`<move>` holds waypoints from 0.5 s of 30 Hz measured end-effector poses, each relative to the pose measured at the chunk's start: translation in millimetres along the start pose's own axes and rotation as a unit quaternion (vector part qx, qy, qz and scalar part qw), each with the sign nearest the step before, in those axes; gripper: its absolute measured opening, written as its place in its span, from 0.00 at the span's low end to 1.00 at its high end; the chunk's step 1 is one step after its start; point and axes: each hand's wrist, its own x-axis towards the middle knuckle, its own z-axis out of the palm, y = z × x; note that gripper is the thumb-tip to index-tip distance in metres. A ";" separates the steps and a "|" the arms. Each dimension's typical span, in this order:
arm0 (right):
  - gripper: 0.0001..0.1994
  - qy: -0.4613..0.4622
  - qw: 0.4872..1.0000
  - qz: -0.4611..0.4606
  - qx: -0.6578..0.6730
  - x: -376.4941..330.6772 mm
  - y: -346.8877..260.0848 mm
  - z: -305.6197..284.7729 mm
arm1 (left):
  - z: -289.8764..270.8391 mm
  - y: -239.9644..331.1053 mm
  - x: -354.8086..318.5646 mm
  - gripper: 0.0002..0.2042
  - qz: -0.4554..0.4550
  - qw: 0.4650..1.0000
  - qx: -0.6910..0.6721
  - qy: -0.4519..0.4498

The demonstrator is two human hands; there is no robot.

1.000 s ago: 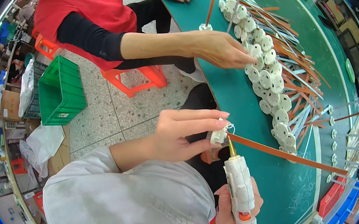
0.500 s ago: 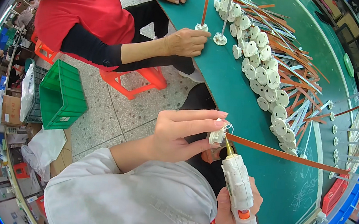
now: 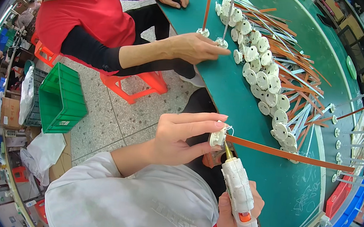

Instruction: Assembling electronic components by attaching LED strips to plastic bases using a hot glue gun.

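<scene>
My left hand (image 3: 179,135) pinches a small white round plastic base (image 3: 218,137) between fingertips and thumb. From the base an orange-brown flat strip (image 3: 285,153) runs out to the right over the table, and a thin white wire loops at its top. My right hand (image 3: 235,214) is wrapped round a white hot glue gun (image 3: 237,185) with an orange trigger. The gun points up and left, its brass nozzle close to the joint of base and strip; whether it touches, I cannot tell.
A long pile of white discs (image 3: 262,80) with orange and grey strips lies on the green table (image 3: 288,202). Across to the left sits a co-worker in a red top (image 3: 98,19), one hand near two upright pieces. A green crate (image 3: 62,97) stands on the floor.
The co-worker's near hand has moved right and opened out towards the disc pile. My hands keep their hold, with the glue gun shifted slightly left and down.
</scene>
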 end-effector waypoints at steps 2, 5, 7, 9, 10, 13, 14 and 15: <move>0.10 0.051 0.998 0.031 0.019 -1.8 -0.1 6.5 | -0.3 0.4 0.5 0.22 -0.001 1.000 0.000 0.000; 0.09 0.052 0.998 0.025 0.014 -2.7 1.5 6.2 | -0.2 0.6 1.1 0.22 -0.005 1.000 0.001 -0.001; 0.09 0.045 0.999 0.021 0.006 -3.2 2.9 4.7 | -0.2 0.7 1.4 0.22 -0.006 1.000 0.003 -0.002; 0.09 0.039 0.999 0.017 -0.003 -3.4 3.7 4.5 | -0.3 0.8 1.1 0.22 -0.014 1.000 -0.002 0.002; 0.10 0.039 0.999 0.019 -0.002 -3.2 3.9 4.6 | -0.2 0.4 1.2 0.22 -0.013 1.000 -0.002 0.001; 0.10 0.037 0.999 0.019 0.002 -4.5 3.4 4.2 | -0.6 1.2 1.0 0.22 -0.005 1.000 -0.008 0.002; 0.10 0.035 0.999 0.018 0.005 -3.9 4.1 3.7 | -1.0 1.7 1.7 0.22 -0.007 1.000 -0.001 -0.002; 0.10 0.035 0.999 0.014 0.005 -3.2 3.9 3.1 | -1.3 2.0 2.2 0.22 -0.009 1.000 0.007 -0.006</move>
